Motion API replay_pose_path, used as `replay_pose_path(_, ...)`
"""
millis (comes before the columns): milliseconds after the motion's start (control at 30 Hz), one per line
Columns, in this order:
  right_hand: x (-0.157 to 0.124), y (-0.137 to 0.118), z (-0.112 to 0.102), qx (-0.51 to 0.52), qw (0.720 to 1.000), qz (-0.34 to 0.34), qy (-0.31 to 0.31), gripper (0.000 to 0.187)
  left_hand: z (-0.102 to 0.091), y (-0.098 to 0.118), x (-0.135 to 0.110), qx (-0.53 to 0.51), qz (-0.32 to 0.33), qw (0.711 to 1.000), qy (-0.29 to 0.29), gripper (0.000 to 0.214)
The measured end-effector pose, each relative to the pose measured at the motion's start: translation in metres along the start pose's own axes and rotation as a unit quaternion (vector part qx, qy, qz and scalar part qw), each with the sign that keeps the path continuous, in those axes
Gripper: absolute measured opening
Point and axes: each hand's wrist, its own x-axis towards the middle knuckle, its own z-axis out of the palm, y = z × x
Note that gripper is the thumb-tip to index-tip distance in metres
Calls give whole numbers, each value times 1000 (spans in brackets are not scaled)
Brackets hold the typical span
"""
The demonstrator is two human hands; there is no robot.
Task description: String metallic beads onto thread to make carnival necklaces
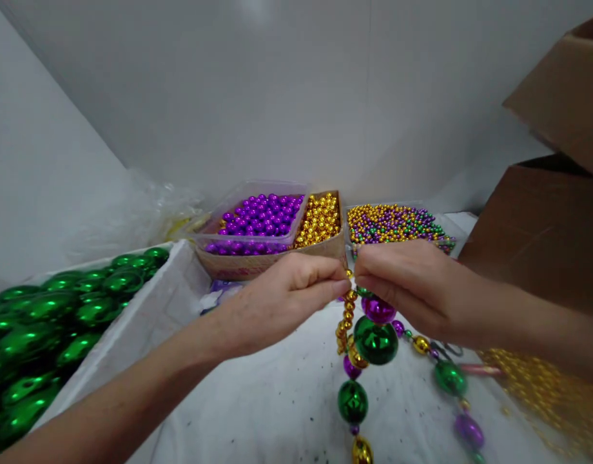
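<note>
Close together in the middle of the view, my left hand (289,296) and my right hand (417,283) both pinch a bead necklace (376,339) held above the white work surface. Fingertips nearly meet, with a small gold bead between them. Below hang a short run of small gold beads (348,310), a large green ball and a purple one. Two strands of green, purple and gold beads trail down, one toward the front and one to the right. The exact grip of the right fingers is hidden behind the hand.
Large green beads fill a white foam box (180,270) at left. Behind the hands stand a clear tub of purple beads (265,219), a carton of gold beads (320,219) and a tray of small mixed beads (393,222). Cardboard boxes (533,225) and loose gold beads (543,386) lie right.
</note>
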Motion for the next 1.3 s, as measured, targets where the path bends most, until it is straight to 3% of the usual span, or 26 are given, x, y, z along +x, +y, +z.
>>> replay_pose_path(67, -8, 9, 12, 44, 997, 51, -25, 27, 11, -14, 0, -16, 2, 1000, -24, 22)
replay_pose_path(233, -40, 32, 63, 138, 972, 176, -66, 30, 54, -68, 4, -69, -44, 992, -93, 21)
replay_pose_path(333, -51, 38, 83, 185, 954, 221, -86, 27, 71, -87, 7, -84, -69, 989, -101, 20)
replay_pose_path(533, -62, 46, 103, 272, 923, 273, -2, 27, 91, -99, 8, -124, -80, 987, -67, 20)
replay_pose_path(600, -67, 55, 113, 338, 892, 301, -22, 27, 103, -107, 7, -114, -93, 987, -72, 20)
replay_pose_path(667, -71, 65, 123, 414, 844, 338, -52, 28, 118, -115, 6, -85, -102, 988, -76, 20)
replay_pose_path(800, -73, 78, 125, 482, 782, 393, -34, 31, 139, -125, 9, -61, -85, 992, -67, 22)
replay_pose_path(967, -83, 63, 113, 541, 740, 398, 41, 30, 142, -122, 9, -63, -87, 993, -56, 22)
replay_pose_path(1033, -92, 59, 112, 568, 728, 382, 37, 29, 141, -118, 5, -55, -75, 993, -72, 23)
replay_pose_path(1100, -100, 60, 113, 572, 729, 374, 6, 30, 143, -113, 0, -39, -55, 993, -92, 24)
replay_pose_path(1300, -95, 60, 109, 485, 788, 374, -67, 35, 156, -101, -11, 38, -35, 990, -128, 26)
